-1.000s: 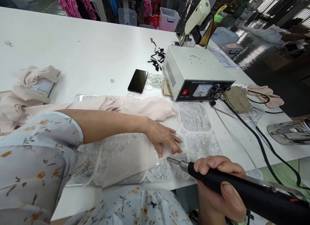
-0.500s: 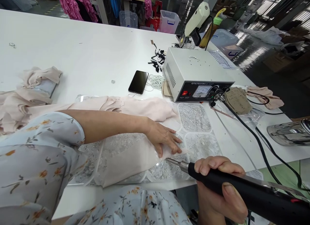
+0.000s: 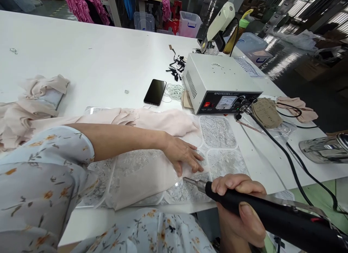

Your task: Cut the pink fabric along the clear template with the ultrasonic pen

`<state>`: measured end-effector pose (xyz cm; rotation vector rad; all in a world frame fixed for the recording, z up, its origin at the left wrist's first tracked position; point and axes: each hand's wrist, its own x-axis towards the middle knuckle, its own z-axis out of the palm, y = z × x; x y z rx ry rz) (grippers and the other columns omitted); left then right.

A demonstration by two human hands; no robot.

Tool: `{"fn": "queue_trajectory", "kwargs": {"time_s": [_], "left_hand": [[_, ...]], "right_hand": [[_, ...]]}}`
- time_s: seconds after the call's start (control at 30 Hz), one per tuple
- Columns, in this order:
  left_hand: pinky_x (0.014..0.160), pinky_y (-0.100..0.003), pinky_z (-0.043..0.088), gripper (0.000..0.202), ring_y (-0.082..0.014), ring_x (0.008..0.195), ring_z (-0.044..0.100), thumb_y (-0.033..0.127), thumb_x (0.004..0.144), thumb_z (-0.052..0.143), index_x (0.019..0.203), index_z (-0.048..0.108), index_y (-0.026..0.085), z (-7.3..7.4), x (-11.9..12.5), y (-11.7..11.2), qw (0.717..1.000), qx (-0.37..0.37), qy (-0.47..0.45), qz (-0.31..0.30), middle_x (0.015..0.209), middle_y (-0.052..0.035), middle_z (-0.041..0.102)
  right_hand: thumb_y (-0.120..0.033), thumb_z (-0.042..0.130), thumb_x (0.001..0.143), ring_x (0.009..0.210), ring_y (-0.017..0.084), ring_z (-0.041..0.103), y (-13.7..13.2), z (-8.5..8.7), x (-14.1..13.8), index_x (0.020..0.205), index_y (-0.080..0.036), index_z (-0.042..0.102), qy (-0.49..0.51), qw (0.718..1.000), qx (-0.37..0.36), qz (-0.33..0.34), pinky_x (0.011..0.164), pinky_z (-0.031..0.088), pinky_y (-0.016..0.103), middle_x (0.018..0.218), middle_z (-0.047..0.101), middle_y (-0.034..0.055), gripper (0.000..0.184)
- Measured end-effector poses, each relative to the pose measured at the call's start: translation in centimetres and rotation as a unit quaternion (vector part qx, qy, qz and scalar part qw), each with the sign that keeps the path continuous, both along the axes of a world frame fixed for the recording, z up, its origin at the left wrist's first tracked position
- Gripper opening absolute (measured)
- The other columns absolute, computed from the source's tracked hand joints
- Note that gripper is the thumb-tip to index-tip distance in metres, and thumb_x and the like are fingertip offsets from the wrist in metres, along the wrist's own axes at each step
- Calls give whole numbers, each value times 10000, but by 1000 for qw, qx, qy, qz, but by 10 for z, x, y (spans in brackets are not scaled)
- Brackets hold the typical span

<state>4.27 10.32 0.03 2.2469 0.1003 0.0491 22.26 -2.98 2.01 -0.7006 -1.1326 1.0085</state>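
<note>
My left hand [image 3: 183, 155] lies with fingers spread on a strip of thin pale pink fabric [image 3: 144, 184], pressing it against a clear patterned mat [image 3: 220, 162]. Wrapped in my right hand [image 3: 241, 205] is a black-handled ultrasonic welding pen [image 3: 261, 211] with a narrow metal tip. That tip points left and rests by the fabric's edge, just below my left fingertips; whether it touches the cloth I cannot tell. Beyond my left forearm, more pale pink fabric [image 3: 165, 120] stretches across the mat.
A control box [image 3: 225, 75] with a dial and red switch stands at the back right, its black cable [image 3: 282, 155] running to the right. Nearby are a phone [image 3: 154, 92], coiled cord [image 3: 174, 92], brown card pieces [image 3: 266, 112] and a metal cup [image 3: 323, 149]. Bunched fabric [image 3: 29, 107] lies far left.
My right hand and the welding pen have shifted slightly left, bringing the tip a little along the fabric's edge. My left hand has stayed in place.
</note>
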Motion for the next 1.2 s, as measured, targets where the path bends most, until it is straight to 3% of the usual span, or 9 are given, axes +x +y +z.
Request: {"fn": "queue_trajectory", "kwargs": {"time_s": [0.1,0.27,0.4,0.47,0.53,0.67,0.87,1.07,1.2], "left_hand": [[1144,-320,312,316,-225,1301,507,160,602,872,843,738,313,3,-2,-2,999,-14,-27,26,1201,89,669],[1152,-385,307,274,-244,1353,442,171,785,736,1037,707,271,21,-10,-10,996,83,12,22,1343,1,592],[939,-363,504,176,-238,1059,638,217,925,588,1056,684,151,32,-18,-40,962,229,17,146,1163,-119,668],[821,-321,547,174,-208,914,661,228,951,549,1013,684,139,28,-20,-67,934,274,39,227,1010,-107,691],[805,-338,561,237,-225,938,658,280,960,543,1102,645,121,17,-20,-96,907,308,59,280,1057,-122,672],[1026,-456,477,403,-298,1248,536,350,989,483,1310,524,109,-11,-23,-136,880,351,58,316,1334,-164,566],[1184,-400,307,411,-223,1389,390,298,1028,413,1420,439,177,-6,-36,-147,921,322,50,215,1452,-74,476],[1168,-475,307,546,-268,1439,269,327,1019,436,1505,265,149,-3,-51,-154,892,320,89,306,1524,-137,342],[1171,-450,315,464,-245,1423,316,308,1021,433,1461,367,175,-5,-60,-142,910,308,100,257,1515,-108,367]], "right_hand": [[-258,571,752,569,120,541,-1,2,9,849,-179,565,26,999,-2,-22,505,480,316,779,532,-2,125],[-251,556,661,513,113,508,-6,2,34,774,-168,574,65,993,0,-95,454,441,300,726,536,-1,142],[-243,521,623,489,116,497,-11,-1,48,751,-172,581,94,985,-12,-141,427,429,295,698,541,-2,158],[-250,509,610,475,118,494,-11,-3,53,753,-174,588,106,981,-11,-161,417,422,294,688,543,-2,181],[-257,501,591,460,121,493,-10,-5,57,742,-175,596,114,979,-4,-169,409,418,297,674,543,-1,196],[-251,494,568,453,121,497,-3,-7,59,728,-176,591,142,975,1,-173,415,414,300,675,538,0,202],[-249,505,603,474,115,514,-4,-8,53,778,-181,591,152,977,2,-148,445,445,315,737,546,3,207],[-235,526,627,473,114,525,-5,-16,46,777,-183,592,163,980,-5,-116,453,457,316,728,541,-4,172],[-249,521,652,498,128,537,-1,-23,44,823,-180,602,152,981,8,-122,455,456,317,741,561,11,202]]}}
